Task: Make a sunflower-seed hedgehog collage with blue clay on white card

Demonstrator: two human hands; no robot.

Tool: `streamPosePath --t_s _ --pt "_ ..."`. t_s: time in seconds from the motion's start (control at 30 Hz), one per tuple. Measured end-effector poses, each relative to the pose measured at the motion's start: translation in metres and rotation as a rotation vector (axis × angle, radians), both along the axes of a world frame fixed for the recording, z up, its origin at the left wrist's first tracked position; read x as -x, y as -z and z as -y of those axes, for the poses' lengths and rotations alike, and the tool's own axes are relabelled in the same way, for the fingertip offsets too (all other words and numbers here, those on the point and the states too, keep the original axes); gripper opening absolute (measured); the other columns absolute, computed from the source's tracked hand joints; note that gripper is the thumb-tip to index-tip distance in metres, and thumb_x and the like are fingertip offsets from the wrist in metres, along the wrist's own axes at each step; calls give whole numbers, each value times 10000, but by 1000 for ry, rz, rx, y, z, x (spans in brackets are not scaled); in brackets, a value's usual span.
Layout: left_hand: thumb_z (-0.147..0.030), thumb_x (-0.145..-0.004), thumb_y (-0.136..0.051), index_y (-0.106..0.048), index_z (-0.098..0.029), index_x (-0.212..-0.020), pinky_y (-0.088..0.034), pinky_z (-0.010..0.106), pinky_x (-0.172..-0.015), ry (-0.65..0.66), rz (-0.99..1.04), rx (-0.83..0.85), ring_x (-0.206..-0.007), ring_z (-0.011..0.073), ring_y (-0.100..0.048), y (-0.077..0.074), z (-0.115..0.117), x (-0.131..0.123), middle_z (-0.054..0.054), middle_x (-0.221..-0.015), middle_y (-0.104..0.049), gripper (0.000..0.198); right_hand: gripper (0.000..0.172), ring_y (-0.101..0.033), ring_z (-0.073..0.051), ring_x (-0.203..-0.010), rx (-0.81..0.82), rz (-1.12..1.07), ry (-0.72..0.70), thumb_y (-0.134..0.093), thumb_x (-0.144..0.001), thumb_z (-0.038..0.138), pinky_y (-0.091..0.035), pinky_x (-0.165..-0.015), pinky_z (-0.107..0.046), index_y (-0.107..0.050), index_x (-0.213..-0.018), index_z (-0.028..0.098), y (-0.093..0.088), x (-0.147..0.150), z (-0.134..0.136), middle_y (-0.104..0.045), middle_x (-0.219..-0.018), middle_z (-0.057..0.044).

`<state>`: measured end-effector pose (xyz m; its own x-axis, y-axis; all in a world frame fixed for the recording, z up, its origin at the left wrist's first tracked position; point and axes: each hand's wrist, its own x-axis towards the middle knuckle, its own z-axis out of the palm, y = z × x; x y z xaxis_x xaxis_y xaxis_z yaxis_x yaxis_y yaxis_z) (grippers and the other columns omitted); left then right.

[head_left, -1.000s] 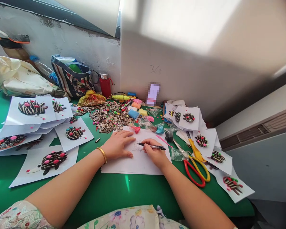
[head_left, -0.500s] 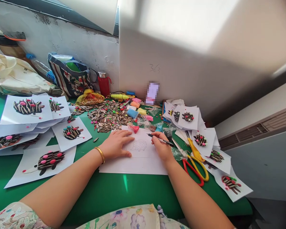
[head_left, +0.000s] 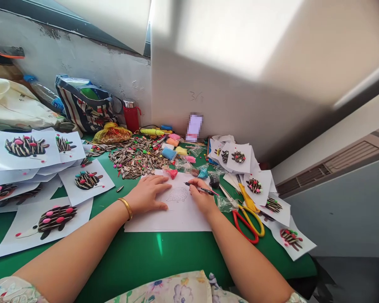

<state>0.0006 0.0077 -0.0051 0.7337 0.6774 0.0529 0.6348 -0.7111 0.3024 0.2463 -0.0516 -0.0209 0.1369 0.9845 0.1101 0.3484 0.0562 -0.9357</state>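
A white sheet of paper [head_left: 164, 223] lies on the green table, with a hedgehog drawing [head_left: 177, 195] in thin dark lines at its middle. My left hand [head_left: 148, 193] rests flat on the paper's left side, fingers spread, a gold bangle at the wrist. In my right hand [head_left: 202, 198] a black pen [head_left: 204, 190] is pinched, its tip pointing left just above the drawing's upper right. Whether the tip touches the paper I cannot tell. A lump of red clay [head_left: 171, 173] sits at the sheet's top edge.
Striped sunflower seeds [head_left: 139, 158] are heaped behind my left hand, beside coloured clay packs [head_left: 169, 153]. Scissors [head_left: 244, 214] with red and yellow handles lie right of the paper. Seed-hedgehog pictures [head_left: 28, 147] are stacked left, more [head_left: 257, 185] right. A red flask [head_left: 131, 115] stands behind.
The whole view has shifted slightly, so things appear further left. The pen has tilted a little within my right hand's grip; my left hand stays flat on the paper.
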Motion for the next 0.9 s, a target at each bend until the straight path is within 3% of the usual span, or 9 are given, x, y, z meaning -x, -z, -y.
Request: streamPosePath --t_s 0.3,0.47,0.67,0.9 --pt "-684 -688 -674 -539 -363 -1345 -241 501 -1133 -12 10 15 -1376 330 -365 -3 1 0 39 -1503 -435 743 248 -567 -181 -699 43 -13 32 -516 -819 397 -455 -638 -292 -628 -966 231 -5 5 -2 -609 -775 0" --pt "-671 -689 -682 -543 -356 -1343 -249 499 -1128 -4 30 16 -1372 328 -373 -2 1 1 51 -1500 -438 739 236 -576 -172 -697 156 -61 39 -531 -790 378 -447 -605 -269 -640 -944 235 -16 8 -5 -609 -743 9" --pt "-666 -689 -687 -547 -351 -1339 -254 497 -1127 -4 44 15 -1366 330 -380 -2 1 2 55 -1491 -450 736 251 -584 -147 -686 292 -143 72 -553 -772 393 -449 -614 -250 -657 -937 234 -15 4 -16 -631 -753 12" --pt "-649 -677 -711 -531 -364 -1349 -243 505 -1135 -1 28 23 -1377 329 -367 -1 1 2 46 -1506 -429 751 280 -572 -144 -662 254 -177 100 -564 -772 418 -448 -599 -246 -659 -947 220 -12 5 -14 -620 -737 2"
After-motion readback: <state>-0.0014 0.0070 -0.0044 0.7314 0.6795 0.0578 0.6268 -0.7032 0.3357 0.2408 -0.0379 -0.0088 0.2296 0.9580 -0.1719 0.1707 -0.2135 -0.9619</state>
